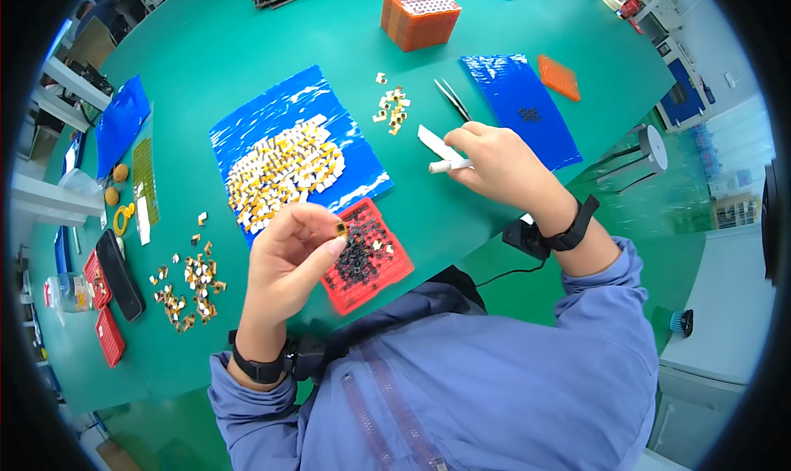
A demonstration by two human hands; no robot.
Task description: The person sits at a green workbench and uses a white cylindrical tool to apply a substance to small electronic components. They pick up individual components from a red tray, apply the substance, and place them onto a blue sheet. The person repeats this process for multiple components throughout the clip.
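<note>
Between the thumb and fingers of my left hand (288, 253), a small gold-and-dark part (340, 229) is pinched above a red tray (400, 265). Small black pieces (358, 257) and a few pale ones lie in that tray. My right hand (503, 164) is closed on a white rolled stick (450, 165), whose end sticks out to the left. A flat white strip (437, 143) shows just beyond it, by the fingers; whether they hold it too I cannot tell. Black-handled tweezers (452, 100) lie on the table past my right hand.
A blue sheet (309, 88) bears a heap of white-and-gold parts (284, 170). Loose parts lie at left (202, 281) and centre (395, 108). At right, another blue sheet (503, 79) carries black pieces, beside an orange tray (559, 78). A stack of orange trays (418, 22) stands far back.
</note>
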